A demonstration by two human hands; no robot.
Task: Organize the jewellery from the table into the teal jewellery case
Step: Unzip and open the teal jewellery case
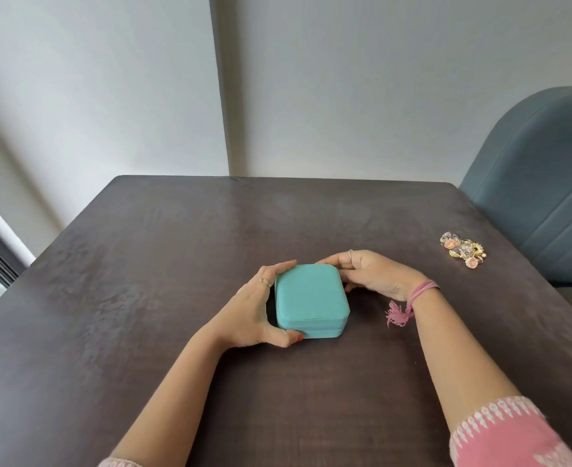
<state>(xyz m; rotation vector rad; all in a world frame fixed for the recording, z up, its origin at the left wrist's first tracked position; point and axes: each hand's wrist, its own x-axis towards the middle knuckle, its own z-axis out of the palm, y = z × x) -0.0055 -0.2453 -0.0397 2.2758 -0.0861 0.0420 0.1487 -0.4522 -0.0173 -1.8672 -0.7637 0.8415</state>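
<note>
The teal jewellery case (pixel 311 299) lies closed, its zip band showing along the near side, on the dark wooden table (pixel 149 274). My left hand (pixel 256 310) grips its left side, thumb at the near corner and fingers along the far left edge. My right hand (pixel 367 274) holds the far right corner, fingers curled round it; what they pinch there is hidden. A small heap of gold and pink jewellery (pixel 463 249) lies near the table's right edge, well away from both hands.
A blue-grey upholstered chair (pixel 540 183) stands at the table's right side, behind the jewellery. A grey wall runs behind the far table edge. A pink thread with a tassel (pixel 402 311) hangs from my right wrist.
</note>
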